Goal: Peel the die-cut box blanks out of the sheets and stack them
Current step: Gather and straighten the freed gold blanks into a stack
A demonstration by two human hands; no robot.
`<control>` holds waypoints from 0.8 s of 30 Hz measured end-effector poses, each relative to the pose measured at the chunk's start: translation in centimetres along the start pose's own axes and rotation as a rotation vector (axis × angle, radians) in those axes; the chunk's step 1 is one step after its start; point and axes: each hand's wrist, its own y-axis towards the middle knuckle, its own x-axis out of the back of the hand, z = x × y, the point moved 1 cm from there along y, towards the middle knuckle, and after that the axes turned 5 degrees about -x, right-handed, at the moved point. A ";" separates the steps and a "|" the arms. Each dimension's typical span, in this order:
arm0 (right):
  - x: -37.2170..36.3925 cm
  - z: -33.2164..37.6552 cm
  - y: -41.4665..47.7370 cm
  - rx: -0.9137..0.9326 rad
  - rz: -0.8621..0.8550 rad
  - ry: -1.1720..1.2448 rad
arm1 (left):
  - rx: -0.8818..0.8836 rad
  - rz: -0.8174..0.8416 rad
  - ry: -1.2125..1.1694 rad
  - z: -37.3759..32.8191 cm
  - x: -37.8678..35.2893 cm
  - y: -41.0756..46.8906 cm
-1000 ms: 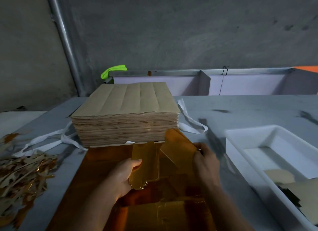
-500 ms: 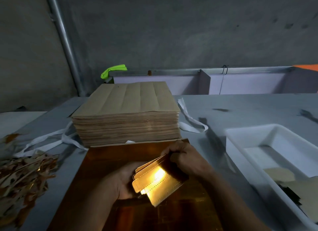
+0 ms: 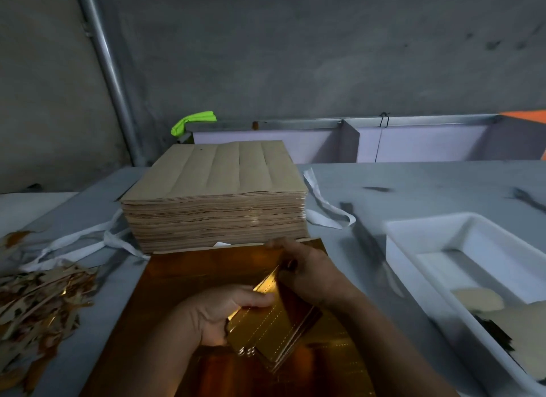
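- I have both hands closed on a small stack of gold blanks [image 3: 271, 328], held just above the gold sheet [image 3: 206, 266] that lies flat under them
- The left hand [image 3: 212, 316] grips the stack's left edge, thumb on top and fingers curled beneath
- The right hand [image 3: 307, 269] pinches the stack's far corner, fingers bent over its upper edge; I judge I am squaring the blanks up
- Progress, as I read it: only a thin handful is freed, and the gold sheet below the hands seems partly worked
- Just beyond the hands stands a tall pile of brown sheets [image 3: 215, 195], so most of the job looks still ahead
- Well to the left of the left hand lies a heap of torn scrap [image 3: 41, 302], which suggests some sheets are already stripped
- To the right of the right hand sits a white tray [image 3: 397, 240]; its near end holds a few pale card pieces [image 3: 478, 300] with something dark among them, too dim to tell what
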 end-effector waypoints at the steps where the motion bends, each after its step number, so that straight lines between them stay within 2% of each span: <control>1: -0.2 -0.2 0.1 0.007 -0.056 0.003 | 0.003 -0.014 0.037 0.2 0.1 0.1; 3: -0.5 -0.8 0.1 -0.032 -0.203 0.135 | -0.013 -0.050 0.062 0.4 0.4 0.4; 6: -1.0 -2.2 -0.2 -0.229 -0.398 0.518 | -0.067 -0.110 0.034 0.4 0.7 0.9; 9: -1.8 -3.1 -1.0 -0.436 -0.498 0.624 | -0.129 -0.198 -0.008 0.5 0.7 1.4; 11: -2.5 -3.4 -1.5 -0.512 -0.482 0.713 | -0.169 -0.247 -0.017 0.4 0.1 1.7; 14: -3.6 -3.2 -1.7 -0.500 -0.264 0.864 | -0.226 -0.375 -0.013 0.3 -1.1 2.5; 16: -4.1 -2.7 -1.7 -0.432 -0.218 0.808 | -0.266 -0.413 -0.024 0.5 -2.0 2.8; 20: -3.8 -2.5 -1.5 -0.324 -0.361 0.612 | -0.381 -0.470 0.023 0.7 -3.3 3.5; 24: -3.5 -2.7 -1.6 -0.230 -0.391 0.546 | -0.439 -0.527 0.037 0.7 -4.3 4.1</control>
